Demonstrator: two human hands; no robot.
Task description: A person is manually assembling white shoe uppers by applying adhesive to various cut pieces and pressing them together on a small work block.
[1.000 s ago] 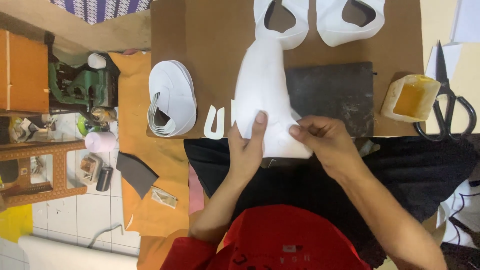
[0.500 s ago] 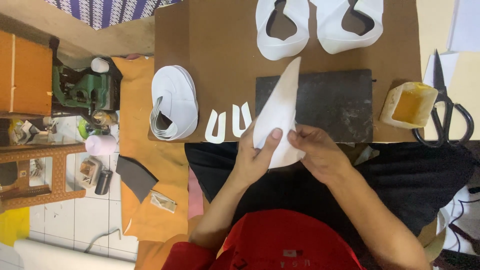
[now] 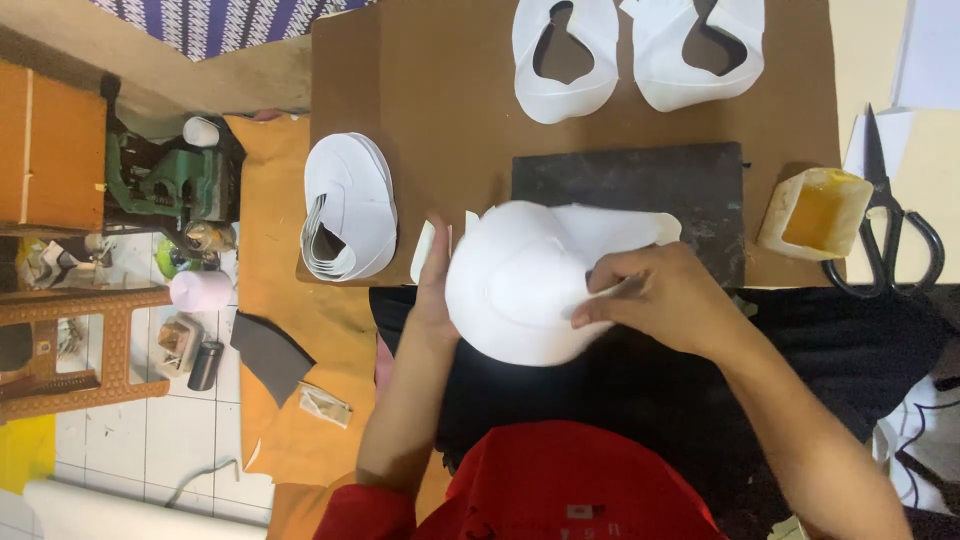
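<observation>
I hold a curved white cut piece (image 3: 525, 280) over the near edge of the brown worktable (image 3: 440, 90). My left hand (image 3: 432, 290) supports it from behind at its left side, mostly hidden by the piece. My right hand (image 3: 660, 300) rests on its right side and pinches a thin stick-like tool (image 3: 615, 290) against the white surface. The piece's upper right end lies over a dark slab (image 3: 690, 185).
A stack of white cut pieces (image 3: 350, 205) lies at the table's left edge, two more white shaped pieces (image 3: 640, 50) at the back. A yellow glue tub (image 3: 815, 212) and black scissors (image 3: 885, 225) sit right. A green machine (image 3: 165, 185) and wooden stool (image 3: 80, 345) stand left.
The white piece was folded narrow and upright; now it is opened out wide and turned flat toward me. My right hand has shifted right onto its edge with the thin tool.
</observation>
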